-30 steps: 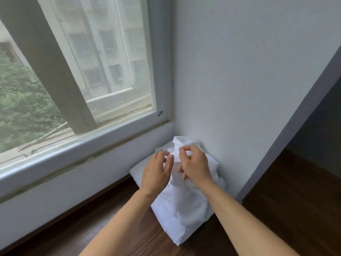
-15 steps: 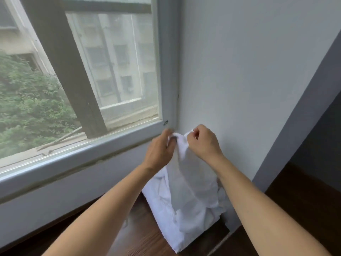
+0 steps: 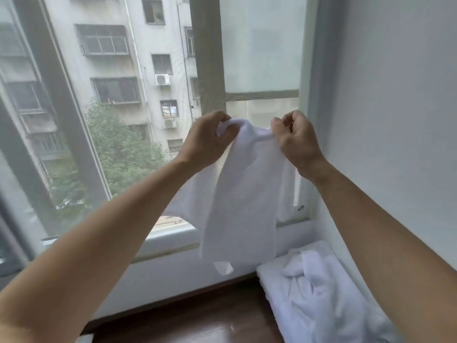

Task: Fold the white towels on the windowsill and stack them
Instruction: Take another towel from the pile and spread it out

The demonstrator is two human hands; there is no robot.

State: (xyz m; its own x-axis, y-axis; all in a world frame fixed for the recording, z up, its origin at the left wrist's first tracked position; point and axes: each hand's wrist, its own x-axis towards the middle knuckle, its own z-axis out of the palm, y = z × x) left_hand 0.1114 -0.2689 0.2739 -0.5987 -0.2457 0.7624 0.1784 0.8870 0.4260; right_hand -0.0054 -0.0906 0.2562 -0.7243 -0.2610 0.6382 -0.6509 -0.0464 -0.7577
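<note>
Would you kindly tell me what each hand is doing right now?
Left hand: pinches the top edge of the lifted white towel.
Right hand: pinches the same edge.

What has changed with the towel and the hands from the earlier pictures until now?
Both hands, left hand and right hand, raised one white towel off the pile and moved apart along its top edge, so it now hangs free before the window. Each hand keeps pinching the towel; the pile stays in the corner.

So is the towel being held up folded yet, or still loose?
Loose, not folded. The towel hangs twisted from its top edge, pinched by the left hand and right hand, with no neat crease.
</note>
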